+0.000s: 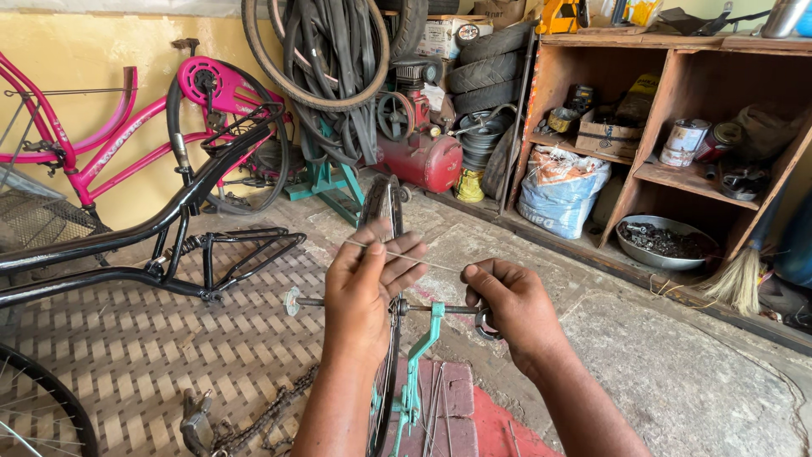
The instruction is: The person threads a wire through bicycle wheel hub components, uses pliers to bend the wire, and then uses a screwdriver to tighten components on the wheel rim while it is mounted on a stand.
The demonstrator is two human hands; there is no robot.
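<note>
1. Steel spoke [397, 254], thin and bare, pinched in the left hand [365, 283]; fingers pressed together on it, near its left end. The spoke runs rightward from that pinch toward the right hand [507, 305].
2. Right hand curled shut at the end of the axle [440, 310], just below the spoke's far tip; what the fingers clamp is hidden, so I cannot tell.
3. Wheel rim [382, 211] stands upright directly behind the left-hand pinch, carried on a green truing stand [416, 372] below both hands.
4. Step, as I judge it: spoke work on the mounted wheel. Next move likely calls for steering the spoke's end at the hub while steadying the axle.
5. Floor: woven mat [127, 355] left of the grip, a chain [262, 419] on it; rough concrete to the right.
6. Room: pink bicycle frame [101, 144], red compressor [419, 152], stacked tyres [486, 68], wooden shelves [677, 110] beyond the hands.
</note>
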